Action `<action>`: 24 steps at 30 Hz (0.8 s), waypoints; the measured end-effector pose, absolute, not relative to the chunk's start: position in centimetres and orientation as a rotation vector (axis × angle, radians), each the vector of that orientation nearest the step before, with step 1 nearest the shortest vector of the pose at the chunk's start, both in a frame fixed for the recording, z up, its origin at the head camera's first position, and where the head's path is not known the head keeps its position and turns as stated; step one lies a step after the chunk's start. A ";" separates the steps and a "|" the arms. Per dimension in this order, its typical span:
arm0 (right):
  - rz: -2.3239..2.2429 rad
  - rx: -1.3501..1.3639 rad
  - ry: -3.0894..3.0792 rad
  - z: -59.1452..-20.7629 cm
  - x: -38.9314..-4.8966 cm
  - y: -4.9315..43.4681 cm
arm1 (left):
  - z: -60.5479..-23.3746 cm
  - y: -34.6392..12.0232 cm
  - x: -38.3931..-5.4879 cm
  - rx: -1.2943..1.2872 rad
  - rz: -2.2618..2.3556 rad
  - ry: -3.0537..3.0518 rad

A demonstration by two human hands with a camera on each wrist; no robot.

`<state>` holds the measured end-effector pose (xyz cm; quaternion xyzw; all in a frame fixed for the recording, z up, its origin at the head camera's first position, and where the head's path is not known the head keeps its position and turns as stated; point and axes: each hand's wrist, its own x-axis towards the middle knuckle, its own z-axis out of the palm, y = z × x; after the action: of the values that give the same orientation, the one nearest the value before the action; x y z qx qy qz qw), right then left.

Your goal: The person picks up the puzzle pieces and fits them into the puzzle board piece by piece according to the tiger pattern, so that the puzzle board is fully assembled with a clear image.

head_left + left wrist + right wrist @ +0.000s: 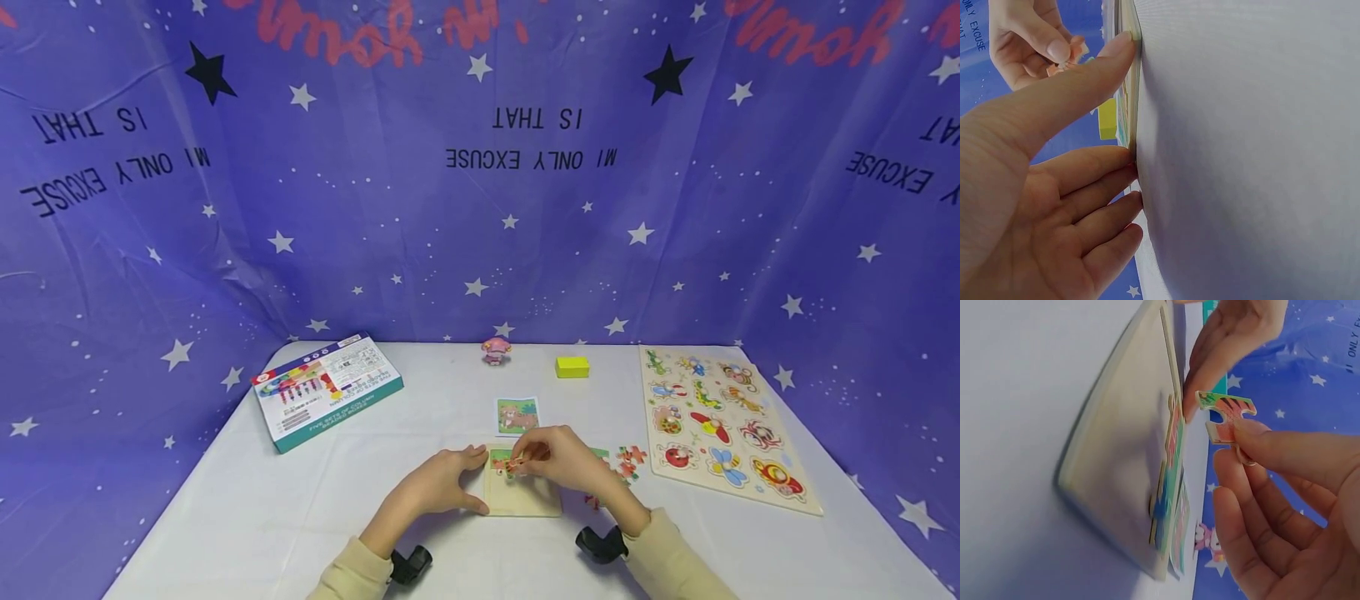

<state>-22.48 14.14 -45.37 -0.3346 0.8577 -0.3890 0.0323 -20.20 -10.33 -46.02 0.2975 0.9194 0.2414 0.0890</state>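
Note:
My right hand (562, 457) pinches a jigsaw piece (1229, 415) between thumb and fingers, above a square wooden puzzle board (525, 500). Green, orange and black striped print covers the piece. Along the board's far side lies a row of fitted pieces (1172, 453); the rest of its visible face is bare wood. At the board's left edge is my left hand (438, 482), thumb and fairly straight fingertips touching the rim. Just beyond the board lies a picture card (517, 417) with an animal on it. Loose jigsaw pieces (632, 458) lie right of the board, partly hidden by my right arm.
On the white-covered table (225, 500), a flat toy box (330, 392) lies at the back left. A small pink figure (495, 352) and a yellow block (572, 367) stand at the back. To the right is a large wooden board with insect and animal pictures (647, 392).

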 end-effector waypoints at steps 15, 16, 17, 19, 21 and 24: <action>-1.195 -0.934 2.633 -46.5 -22.6 11.9 | -46.1 -10.3 -20.2 0.892 0.724 2.737; -1.189 -0.928 2.639 -46.6 -22.6 11.8 | -46.1 -10.3 -20.3 0.893 0.723 2.737; -1.181 -0.919 2.644 -46.6 -22.5 11.8 | -46.1 -10.3 -20.3 0.894 0.721 2.738; -1.166 -0.908 2.657 -46.7 -22.5 11.7 | -46.1 -10.3 -20.3 0.894 0.715 2.740; -1.151 -0.900 2.670 -46.8 -22.5 11.7 | -46.1 -10.3 -20.3 0.893 0.715 2.740; -1.132 -0.897 2.689 -47.0 -22.5 11.6 | -46.1 -10.3 -20.4 0.891 0.715 2.741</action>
<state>-22.46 11.63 -47.00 -0.2934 0.8802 -0.3704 0.0446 -20.36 -10.31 -46.15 0.2990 0.9196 0.2398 0.0861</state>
